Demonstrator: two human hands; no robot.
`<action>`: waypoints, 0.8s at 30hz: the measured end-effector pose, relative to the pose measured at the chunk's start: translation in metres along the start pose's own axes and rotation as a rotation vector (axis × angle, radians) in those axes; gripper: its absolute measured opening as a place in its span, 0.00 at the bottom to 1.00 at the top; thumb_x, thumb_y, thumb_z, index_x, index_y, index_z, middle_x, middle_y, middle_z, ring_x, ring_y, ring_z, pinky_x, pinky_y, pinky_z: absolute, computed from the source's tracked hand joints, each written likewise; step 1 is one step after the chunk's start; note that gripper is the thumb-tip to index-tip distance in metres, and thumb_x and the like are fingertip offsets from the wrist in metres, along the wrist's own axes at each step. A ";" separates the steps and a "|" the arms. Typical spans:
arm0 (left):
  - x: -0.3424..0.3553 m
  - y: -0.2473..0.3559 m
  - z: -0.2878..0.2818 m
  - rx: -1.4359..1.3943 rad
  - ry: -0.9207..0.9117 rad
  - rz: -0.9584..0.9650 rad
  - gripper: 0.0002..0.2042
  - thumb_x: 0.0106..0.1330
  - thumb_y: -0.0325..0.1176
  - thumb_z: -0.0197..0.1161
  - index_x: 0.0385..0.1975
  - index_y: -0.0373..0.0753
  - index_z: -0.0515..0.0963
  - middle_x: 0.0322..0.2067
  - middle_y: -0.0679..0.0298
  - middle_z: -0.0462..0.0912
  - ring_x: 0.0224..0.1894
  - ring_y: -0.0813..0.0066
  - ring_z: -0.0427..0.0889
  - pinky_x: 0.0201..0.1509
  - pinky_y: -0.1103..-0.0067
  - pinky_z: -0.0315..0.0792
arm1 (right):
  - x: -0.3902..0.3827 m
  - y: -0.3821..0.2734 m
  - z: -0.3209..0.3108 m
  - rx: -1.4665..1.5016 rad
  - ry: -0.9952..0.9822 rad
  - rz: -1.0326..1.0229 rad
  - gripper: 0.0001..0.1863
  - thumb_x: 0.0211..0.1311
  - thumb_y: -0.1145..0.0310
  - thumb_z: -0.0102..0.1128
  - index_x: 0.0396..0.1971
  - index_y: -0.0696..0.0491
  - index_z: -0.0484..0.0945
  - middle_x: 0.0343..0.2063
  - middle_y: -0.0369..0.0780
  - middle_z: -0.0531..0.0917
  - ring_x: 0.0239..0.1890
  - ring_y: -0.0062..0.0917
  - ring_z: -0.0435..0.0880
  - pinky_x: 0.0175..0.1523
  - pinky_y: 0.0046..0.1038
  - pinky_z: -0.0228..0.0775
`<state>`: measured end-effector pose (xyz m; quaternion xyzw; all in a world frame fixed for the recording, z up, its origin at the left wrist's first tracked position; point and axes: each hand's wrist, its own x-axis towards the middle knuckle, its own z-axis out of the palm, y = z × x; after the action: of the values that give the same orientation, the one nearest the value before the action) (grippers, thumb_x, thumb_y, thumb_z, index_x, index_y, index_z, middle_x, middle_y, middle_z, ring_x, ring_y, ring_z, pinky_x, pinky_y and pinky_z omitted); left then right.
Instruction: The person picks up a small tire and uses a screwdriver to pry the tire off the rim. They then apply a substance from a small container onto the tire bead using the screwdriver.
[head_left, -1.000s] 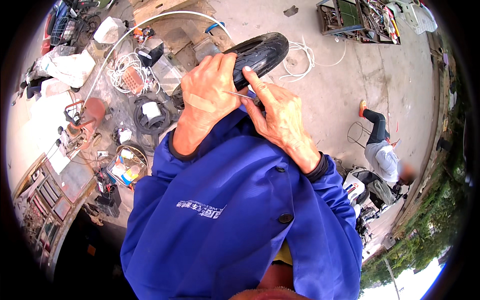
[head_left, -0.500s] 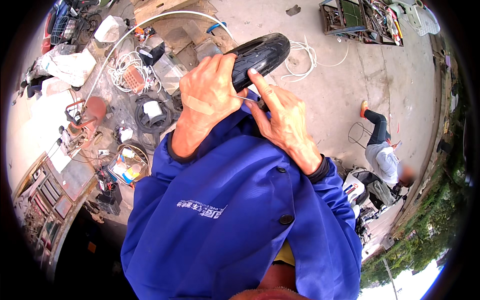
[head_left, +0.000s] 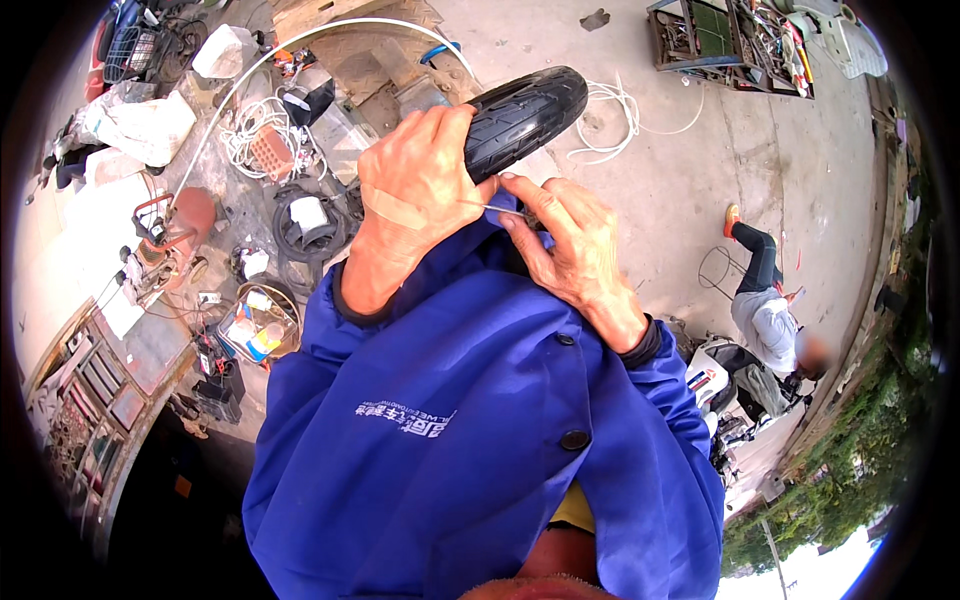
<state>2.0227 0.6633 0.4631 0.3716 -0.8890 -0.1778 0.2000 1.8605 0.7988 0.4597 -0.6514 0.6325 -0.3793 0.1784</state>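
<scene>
Left hand (head_left: 420, 185) is clamped over the near end of a black treaded tyre (head_left: 525, 115), centre-top of the frame. Right hand (head_left: 570, 245) sits just below the tyre, fingertips pinching a thin wire-like strand (head_left: 480, 207) that runs across to the left hand. Blue work jacket (head_left: 470, 440) fills the lower centre. White cable (head_left: 615, 115) lies on the concrete floor (head_left: 680, 170) upper right. A seated person (head_left: 770, 310) is at right.

A white printed label (head_left: 400, 420) sits on the blue jacket's chest; perhaps small packages (head_left: 258, 330) lower left.
</scene>
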 end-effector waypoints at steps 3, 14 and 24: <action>-0.001 -0.002 -0.001 0.005 -0.005 -0.005 0.32 0.41 0.37 0.86 0.50 0.37 0.83 0.39 0.60 0.88 0.40 0.57 0.89 0.40 0.63 0.84 | 0.007 -0.009 -0.014 0.072 -0.036 0.207 0.26 0.62 0.76 0.70 0.63 0.55 0.82 0.32 0.43 0.78 0.33 0.41 0.81 0.40 0.41 0.76; 0.001 0.001 -0.003 -0.019 -0.033 0.046 0.32 0.41 0.37 0.87 0.49 0.37 0.82 0.38 0.60 0.87 0.41 0.57 0.87 0.39 0.63 0.83 | 0.000 -0.021 -0.039 -0.164 -0.065 0.109 0.26 0.61 0.77 0.72 0.60 0.47 0.86 0.36 0.38 0.85 0.36 0.36 0.87 0.38 0.37 0.82; -0.004 0.003 -0.004 -0.030 -0.072 0.035 0.29 0.45 0.35 0.84 0.51 0.38 0.84 0.41 0.58 0.89 0.42 0.55 0.89 0.44 0.63 0.84 | 0.001 -0.035 -0.045 -0.320 -0.105 0.104 0.23 0.62 0.78 0.73 0.58 0.48 0.88 0.36 0.37 0.84 0.35 0.34 0.88 0.34 0.36 0.81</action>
<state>2.0250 0.6674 0.4674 0.3461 -0.8993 -0.2008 0.1765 1.8520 0.8134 0.5145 -0.6567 0.7074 -0.2297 0.1247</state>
